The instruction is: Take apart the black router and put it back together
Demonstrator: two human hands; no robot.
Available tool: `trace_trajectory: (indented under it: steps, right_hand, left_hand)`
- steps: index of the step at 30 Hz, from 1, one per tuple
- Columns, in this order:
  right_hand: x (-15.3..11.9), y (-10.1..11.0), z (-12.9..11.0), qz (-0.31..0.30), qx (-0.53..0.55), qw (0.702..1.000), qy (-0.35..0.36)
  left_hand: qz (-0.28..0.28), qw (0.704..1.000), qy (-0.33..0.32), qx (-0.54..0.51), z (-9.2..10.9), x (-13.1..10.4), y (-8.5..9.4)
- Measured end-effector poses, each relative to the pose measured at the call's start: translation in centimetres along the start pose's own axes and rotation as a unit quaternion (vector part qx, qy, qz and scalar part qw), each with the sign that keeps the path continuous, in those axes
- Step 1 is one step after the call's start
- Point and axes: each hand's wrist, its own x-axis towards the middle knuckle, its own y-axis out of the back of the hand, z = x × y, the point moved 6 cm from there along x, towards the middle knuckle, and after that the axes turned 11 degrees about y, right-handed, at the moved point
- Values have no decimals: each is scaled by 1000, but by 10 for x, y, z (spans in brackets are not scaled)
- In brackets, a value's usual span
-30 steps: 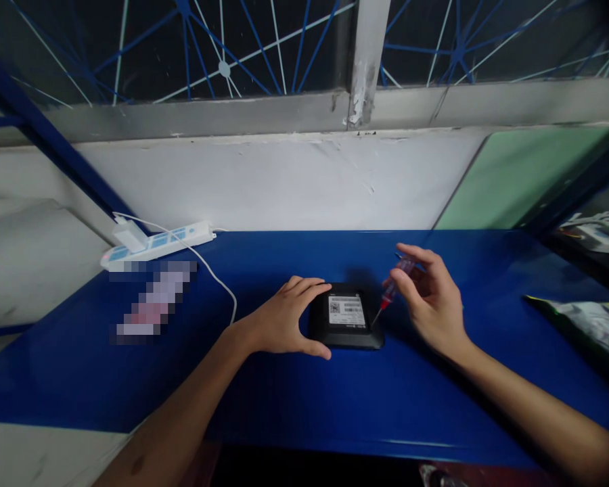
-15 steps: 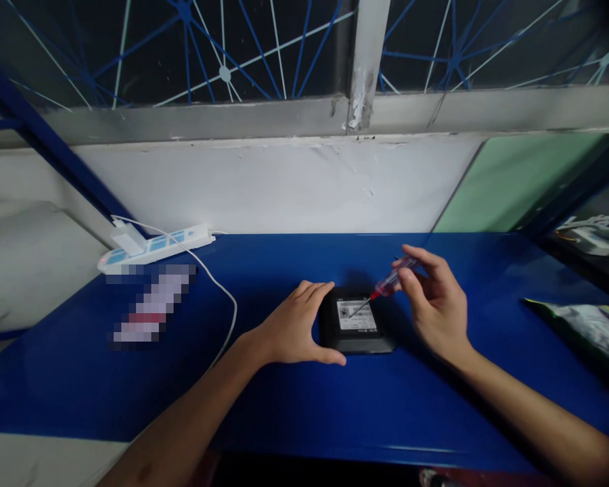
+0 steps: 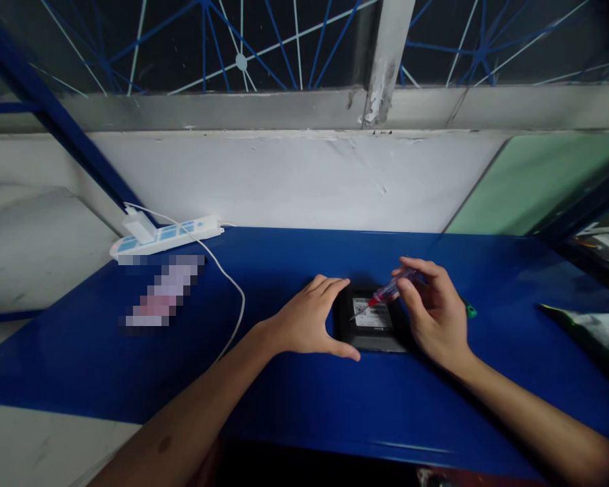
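A flat black device point(image 3: 378, 340) with a white printed label point(image 3: 373, 314) lies on the blue table. My left hand point(image 3: 312, 318) rests at its left side, fingers at the far edge and thumb at the near edge. Between the fingertips and thumb of my right hand point(image 3: 436, 314) is a screwdriver point(image 3: 393, 287) with a clear and red handle. Its thin shaft slants down to the left, and the tip is over the left part of the label; contact cannot be made out. A small green object point(image 3: 471, 310) shows just beyond my right hand.
A white power strip point(image 3: 177, 237) with a plugged-in adapter point(image 3: 140, 226) stands at the back left, its white cable point(image 3: 238, 287) curving across the table point(image 3: 294, 412). A pixelated object point(image 3: 167, 291) lies in front. At the right edge is a shiny bag point(image 3: 589, 331).
The view has shifted, so most things appear farther right. My right hand and the screwdriver are a little lower and closer to the device. The green object has come into sight beside my right hand.
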Motion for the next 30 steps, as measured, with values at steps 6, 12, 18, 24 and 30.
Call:
trace_trajectory:
  steps: [6, 12, 18, 24, 30]
  right_hand:
    - [0, 2, 2, 4, -21, 1000, 3]
    - [-2, 0, 4, -13, 31, 999, -33]
    - [-1, -1, 1, -21, 96, 993, -68]
    - [2, 5, 0, 7, 45, 999, -12]
    - [1, 1, -1, -36, 66, 997, -32]
  left_hand:
    - [3, 1000, -5, -10, -2, 0, 0]
    - [0, 1000, -3, -12, -1, 0, 1]
    - [-1, 1000, -16, -20, 0, 0, 2]
    - [2, 1000, -18, -15, 0, -1, 1]
    - [1, 1000, -20, -17, -2, 0, 1]
